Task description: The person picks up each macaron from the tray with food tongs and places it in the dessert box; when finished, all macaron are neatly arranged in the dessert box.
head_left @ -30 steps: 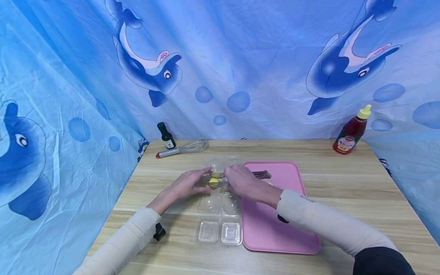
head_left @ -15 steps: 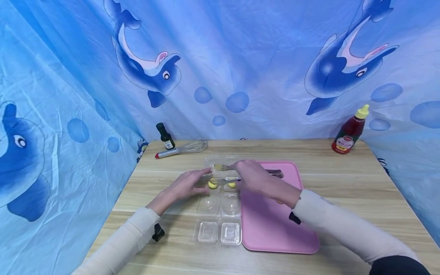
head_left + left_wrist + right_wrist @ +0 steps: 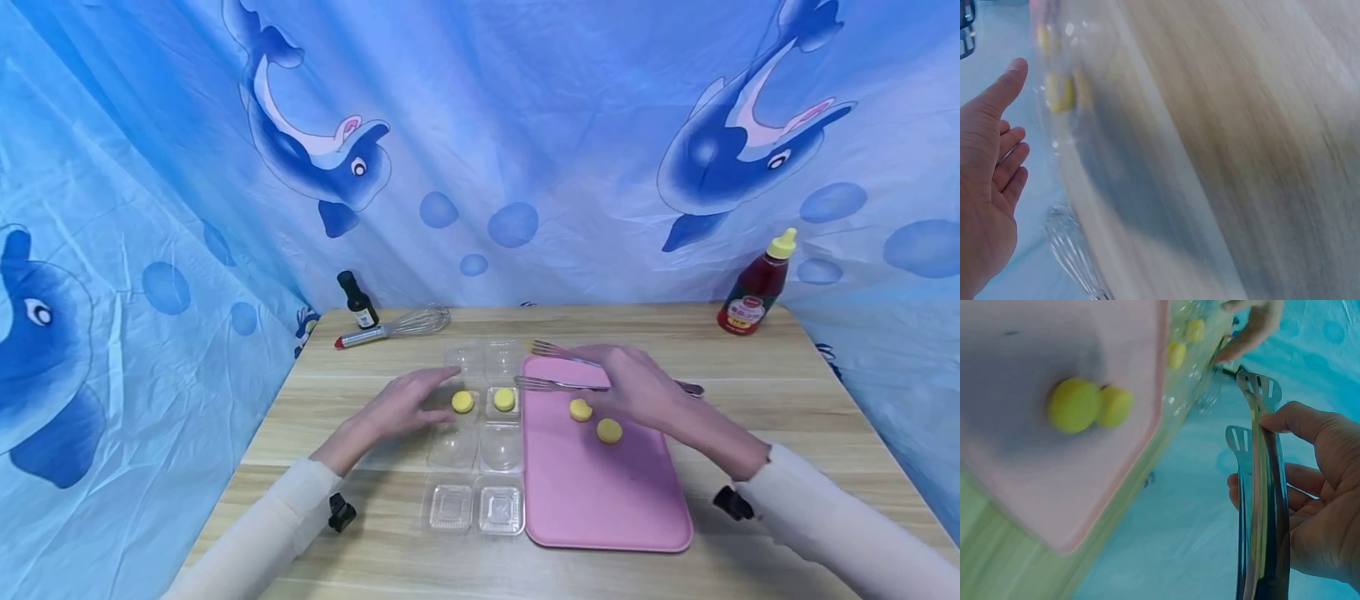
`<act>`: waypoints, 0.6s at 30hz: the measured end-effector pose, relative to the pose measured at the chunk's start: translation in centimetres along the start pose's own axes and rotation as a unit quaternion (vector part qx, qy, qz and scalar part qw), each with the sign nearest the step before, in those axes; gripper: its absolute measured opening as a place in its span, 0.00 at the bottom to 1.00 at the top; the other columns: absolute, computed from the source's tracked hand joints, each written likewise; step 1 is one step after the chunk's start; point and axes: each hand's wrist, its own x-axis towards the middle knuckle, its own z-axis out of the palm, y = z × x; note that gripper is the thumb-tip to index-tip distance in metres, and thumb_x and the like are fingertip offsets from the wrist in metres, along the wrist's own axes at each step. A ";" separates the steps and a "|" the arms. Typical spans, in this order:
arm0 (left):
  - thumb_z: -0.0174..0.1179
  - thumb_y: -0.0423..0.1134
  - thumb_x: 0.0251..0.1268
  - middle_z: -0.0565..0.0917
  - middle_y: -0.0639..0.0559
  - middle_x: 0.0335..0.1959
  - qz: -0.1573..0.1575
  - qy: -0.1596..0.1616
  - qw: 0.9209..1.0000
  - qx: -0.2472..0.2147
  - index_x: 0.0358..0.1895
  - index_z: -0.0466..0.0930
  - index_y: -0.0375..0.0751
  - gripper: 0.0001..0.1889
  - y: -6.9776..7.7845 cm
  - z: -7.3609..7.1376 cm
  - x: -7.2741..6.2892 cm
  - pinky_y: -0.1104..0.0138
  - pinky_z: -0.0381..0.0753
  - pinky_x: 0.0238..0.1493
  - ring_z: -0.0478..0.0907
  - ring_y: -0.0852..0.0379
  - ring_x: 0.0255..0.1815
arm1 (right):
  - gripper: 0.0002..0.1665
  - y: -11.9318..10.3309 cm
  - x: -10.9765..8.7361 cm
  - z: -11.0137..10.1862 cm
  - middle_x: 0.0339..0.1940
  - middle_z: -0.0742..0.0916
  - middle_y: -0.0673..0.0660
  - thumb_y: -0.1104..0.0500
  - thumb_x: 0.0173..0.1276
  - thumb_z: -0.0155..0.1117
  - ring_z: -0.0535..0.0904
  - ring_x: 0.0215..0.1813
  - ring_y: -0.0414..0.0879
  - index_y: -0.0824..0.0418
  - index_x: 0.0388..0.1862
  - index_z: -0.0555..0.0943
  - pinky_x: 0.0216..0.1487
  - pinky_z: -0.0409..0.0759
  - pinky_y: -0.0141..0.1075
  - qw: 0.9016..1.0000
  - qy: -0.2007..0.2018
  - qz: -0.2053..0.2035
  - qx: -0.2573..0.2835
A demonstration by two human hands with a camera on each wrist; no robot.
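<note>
Two hands out over the bench [image 3: 750, 400]: right hand [image 3: 637, 387] on metal tongs [image 3: 1263, 500], left hand [image 3: 405, 402] relaxed.
Right forearm slants in from lower right, hand above far part of pink tray [image 3: 600, 508]; grip clasps tongs, thumb one side, fingers the other, tong arms spread, tips pointing left. Two yellow round pieces [image 3: 610, 431] on tray, one partly under right hand; two yellow rounds [image 3: 462, 402] in adjoining compartments of clear containers [image 3: 452, 504], left of tray. Left forearm comes in from lower left, thumb held apart from fingers, grip loose and unclenched, beside containers' left edge; contact can't tell.
</note>
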 end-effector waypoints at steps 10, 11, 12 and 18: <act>0.78 0.53 0.60 0.71 0.38 0.78 0.076 0.035 0.996 -0.024 0.82 0.63 0.37 0.50 4.1 0.2 -1.3 0.49 0.71 0.76 0.72 0.43 0.76 | 0.32 4.0 -4.7 -0.3 0.60 0.89 0.61 0.58 0.64 0.82 0.87 0.56 0.56 0.64 0.66 0.85 0.51 0.87 0.52 1.000 0.006 0.009 -0.013; 0.78 0.53 0.60 0.71 0.39 0.79 0.082 0.034 0.996 -0.024 0.82 0.63 0.37 0.51 4.5 0.4 -1.5 0.49 0.71 0.76 0.72 0.43 0.76 | 0.31 4.2 -5.1 -0.3 0.59 0.90 0.61 0.60 0.63 0.83 0.87 0.55 0.56 0.65 0.65 0.85 0.50 0.87 0.51 1.000 0.004 0.012 -0.016; 0.78 0.54 0.60 0.70 0.41 0.79 0.086 0.031 0.995 -0.027 0.82 0.62 0.39 0.51 4.9 0.5 -1.8 0.49 0.71 0.76 0.72 0.44 0.76 | 0.31 4.5 -5.5 -0.3 0.58 0.90 0.62 0.62 0.61 0.83 0.87 0.54 0.55 0.66 0.64 0.85 0.49 0.87 0.51 1.000 0.002 0.019 -0.019; 0.78 0.55 0.60 0.69 0.43 0.80 0.117 0.015 0.992 -0.047 0.83 0.61 0.40 0.52 7.0 1.7 -3.4 0.46 0.73 0.75 0.72 0.43 0.76 | 0.32 5.6 -7.5 0.4 0.57 0.90 0.64 0.64 0.58 0.84 0.85 0.48 0.50 0.66 0.62 0.86 0.47 0.87 0.49 0.999 -0.003 0.035 -0.026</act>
